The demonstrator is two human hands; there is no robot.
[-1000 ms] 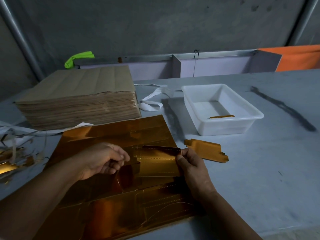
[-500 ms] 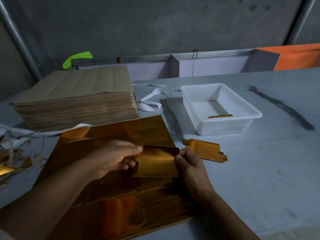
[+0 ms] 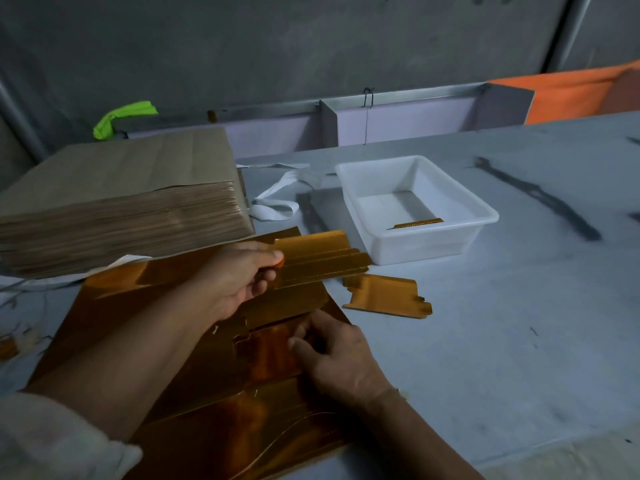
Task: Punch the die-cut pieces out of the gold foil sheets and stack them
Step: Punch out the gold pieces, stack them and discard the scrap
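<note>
Tall stack of brown paper sheets (image 3: 114, 202) far left on the grey counter (image 3: 519, 341), with the large gold foil sheet (image 3: 138, 306) flat in front. Left hand (image 3: 239, 275) pinches a punched-out gold foil piece (image 3: 318, 258) over the sheet's far edge; right hand (image 3: 343, 358) has bent fingertips on the sheet, can't tell if it grips anything. Just right of the sheet: small pile of punched gold pieces (image 3: 384, 294), then a white plastic tray (image 3: 415, 251) holding a thin gold strip (image 3: 419, 223).

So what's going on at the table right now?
A person is punching pieces from a gold sheet. The left hand grips a freed piece, held out near a loose piece lying on the table by the tray. The right hand rests on the sheet. A strip lies in the tray.
</note>
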